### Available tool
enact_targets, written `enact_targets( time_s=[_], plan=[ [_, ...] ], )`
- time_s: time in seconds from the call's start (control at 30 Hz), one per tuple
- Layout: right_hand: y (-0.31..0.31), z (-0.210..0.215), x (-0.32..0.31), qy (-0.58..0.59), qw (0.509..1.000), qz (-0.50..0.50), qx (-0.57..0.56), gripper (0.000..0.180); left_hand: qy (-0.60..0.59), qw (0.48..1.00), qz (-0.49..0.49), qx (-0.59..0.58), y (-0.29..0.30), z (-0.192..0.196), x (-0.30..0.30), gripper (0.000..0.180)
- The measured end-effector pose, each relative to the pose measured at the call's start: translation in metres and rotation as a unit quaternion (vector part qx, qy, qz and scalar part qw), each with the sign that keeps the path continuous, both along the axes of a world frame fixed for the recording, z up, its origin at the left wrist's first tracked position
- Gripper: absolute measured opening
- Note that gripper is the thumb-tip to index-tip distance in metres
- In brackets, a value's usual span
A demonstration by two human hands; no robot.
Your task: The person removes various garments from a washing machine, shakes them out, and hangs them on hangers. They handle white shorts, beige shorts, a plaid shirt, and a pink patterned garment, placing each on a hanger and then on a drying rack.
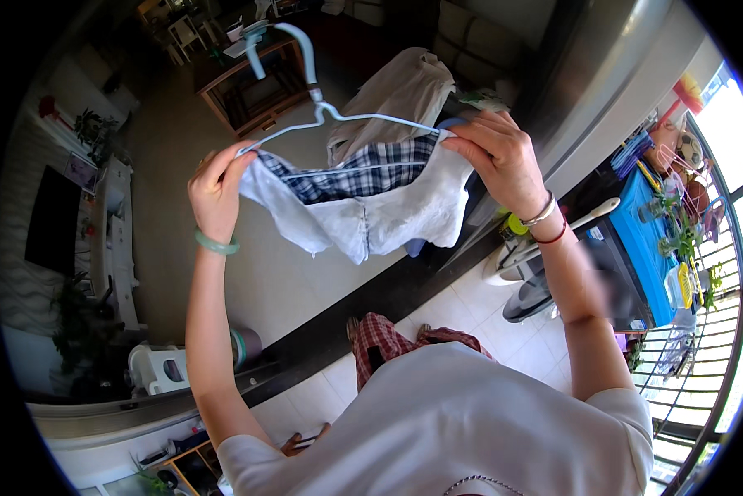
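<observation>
A light blue hanger (318,106) is held up in front of me, its hook at the top. From it hangs a white garment (413,211) with a dark plaid part (371,169) showing between its shoulders. My left hand (214,186) pinches the garment against the left end of the hanger. At the right end my right hand (504,157) grips the cloth and hanger between thumb and fingers. The hanger's lower bar crosses the plaid part.
A wooden table (252,83) stands far ahead, near a pale cloth-covered piece (396,91). A dark door track (338,331) crosses the floor. To the right are a metal door frame (611,91), a blue-topped box (644,248) and a barred window. A white stool (157,368) sits at left.
</observation>
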State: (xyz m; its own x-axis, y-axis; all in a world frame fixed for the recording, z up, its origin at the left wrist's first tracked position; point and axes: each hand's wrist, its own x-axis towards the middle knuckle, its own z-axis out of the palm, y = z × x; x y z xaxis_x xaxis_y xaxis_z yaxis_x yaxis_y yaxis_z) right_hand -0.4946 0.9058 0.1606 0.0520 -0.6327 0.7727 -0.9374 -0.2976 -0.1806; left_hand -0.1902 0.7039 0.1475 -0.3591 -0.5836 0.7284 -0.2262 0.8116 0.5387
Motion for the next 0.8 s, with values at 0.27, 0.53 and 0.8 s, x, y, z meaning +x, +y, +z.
enact_targets(
  time_s=[0.27, 0.53, 0.8],
  plan=[
    [-0.081, 0.017, 0.009, -0.1, 0.992, -0.081, 0.01, 0.013, -0.025, 0.993, -0.107, 0.042, -0.136, 0.036, -0.018, 0.019],
    [-0.148, 0.019, 0.039, -0.125, 0.971, -0.201, -0.042, 0.008, -0.067, 0.977, -0.204, -0.008, -0.249, 0.04, -0.027, 0.01],
    [-0.169, 0.007, 0.039, -0.121, 0.974, -0.189, 0.008, 0.01, -0.084, 0.951, -0.295, 0.034, -0.297, 0.026, -0.056, 0.013]
  ],
)
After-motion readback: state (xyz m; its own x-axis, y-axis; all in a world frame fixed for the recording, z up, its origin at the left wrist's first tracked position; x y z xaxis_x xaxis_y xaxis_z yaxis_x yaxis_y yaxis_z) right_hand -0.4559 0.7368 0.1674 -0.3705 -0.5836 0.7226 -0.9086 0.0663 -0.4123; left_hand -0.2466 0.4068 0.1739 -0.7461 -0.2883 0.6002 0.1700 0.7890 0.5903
